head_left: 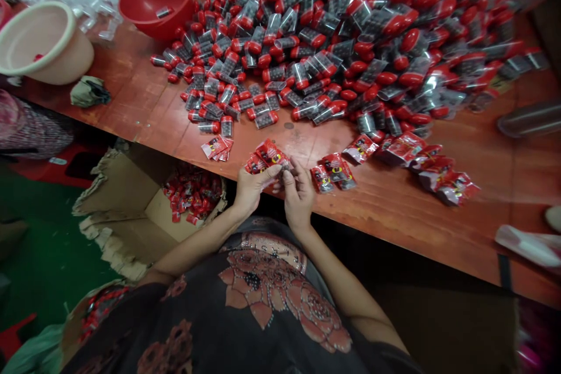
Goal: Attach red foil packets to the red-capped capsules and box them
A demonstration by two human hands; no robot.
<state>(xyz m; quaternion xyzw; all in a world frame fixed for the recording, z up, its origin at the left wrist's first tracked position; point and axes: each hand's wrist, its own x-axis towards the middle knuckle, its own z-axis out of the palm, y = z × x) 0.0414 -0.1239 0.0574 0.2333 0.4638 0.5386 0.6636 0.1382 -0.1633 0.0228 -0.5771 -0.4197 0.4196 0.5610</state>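
At the near edge of the table, my left hand and my right hand meet with thumbs and fingers pinched together. Between them is a small red printed packet with a dark lower end at my fingertips. Another red packet shows just behind my left fingers; whether it is held or lying there I cannot tell. Left of my hands lie a few flat red-and-white packets. Close to my right hand, several filled red packets rest on the wood.
Red-capped clear tubes with dark contents are heaped across the table. More packets lie at right. A red bowl and a white basin stand at left. Below, a torn cardboard box holds red packets.
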